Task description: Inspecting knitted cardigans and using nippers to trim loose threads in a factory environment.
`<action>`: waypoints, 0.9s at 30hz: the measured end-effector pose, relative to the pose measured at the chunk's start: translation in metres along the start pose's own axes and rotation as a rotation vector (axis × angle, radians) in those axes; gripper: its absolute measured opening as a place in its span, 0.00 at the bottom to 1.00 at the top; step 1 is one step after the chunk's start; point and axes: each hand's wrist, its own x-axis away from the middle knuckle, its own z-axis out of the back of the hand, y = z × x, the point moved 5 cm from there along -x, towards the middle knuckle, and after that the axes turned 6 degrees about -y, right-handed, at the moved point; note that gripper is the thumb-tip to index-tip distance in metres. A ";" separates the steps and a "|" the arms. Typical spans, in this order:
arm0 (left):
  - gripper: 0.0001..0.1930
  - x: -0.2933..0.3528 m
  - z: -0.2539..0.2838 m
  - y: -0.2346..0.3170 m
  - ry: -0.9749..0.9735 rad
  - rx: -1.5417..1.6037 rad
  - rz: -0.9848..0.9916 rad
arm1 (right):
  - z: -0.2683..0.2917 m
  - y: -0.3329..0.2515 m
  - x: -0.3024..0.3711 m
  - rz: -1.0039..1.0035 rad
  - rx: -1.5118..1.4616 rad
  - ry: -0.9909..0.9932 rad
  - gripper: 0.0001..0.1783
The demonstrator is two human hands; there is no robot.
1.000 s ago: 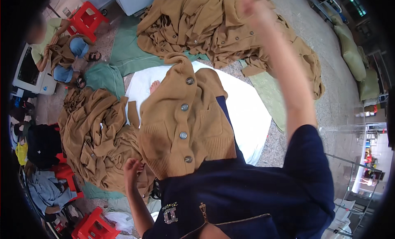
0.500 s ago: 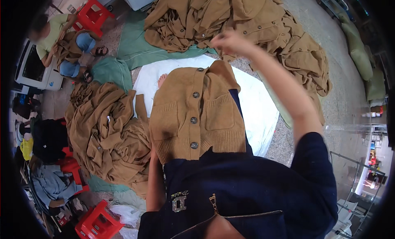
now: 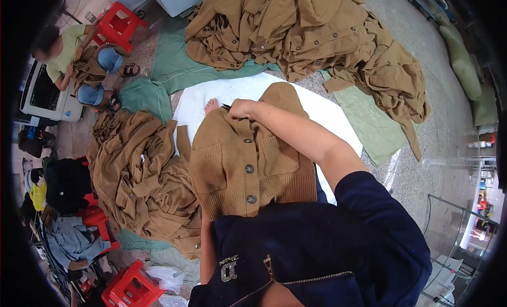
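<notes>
A brown knit cardigan with dark buttons and two patch pockets lies across my lap. At its upper part, my right hand is closed round a small black pointed tool, whose tip sticks out past the fingers on the left. The knuckles rest on the knit near the button band. My left forearm goes up under the cardigan's lower left edge, and the cloth hides that hand and its fingers.
Brown cardigans form one large pile ahead and another at my left. A white sheet and green sheets cover the floor. Red stools stand at left. Another person sits far left, handling brown cloth.
My right hand has come back from near the far pile, down and left, onto the cardigan. The cardigan's upper part has shifted beneath it.
</notes>
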 end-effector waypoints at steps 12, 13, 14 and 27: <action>0.06 0.002 0.058 -0.009 0.139 0.150 0.052 | 0.036 -0.050 0.203 0.226 -0.450 -0.102 0.05; 0.05 -0.009 0.075 -0.007 0.126 0.148 0.067 | 0.041 -0.049 0.226 0.218 -0.389 -0.111 0.08; 0.04 -0.020 0.091 0.000 0.118 0.143 0.079 | 0.043 -0.044 0.241 0.204 -0.377 -0.115 0.08; 0.04 -0.178 -0.019 0.259 -0.095 -0.094 -0.421 | 0.419 -0.079 0.480 0.647 -0.411 1.187 0.08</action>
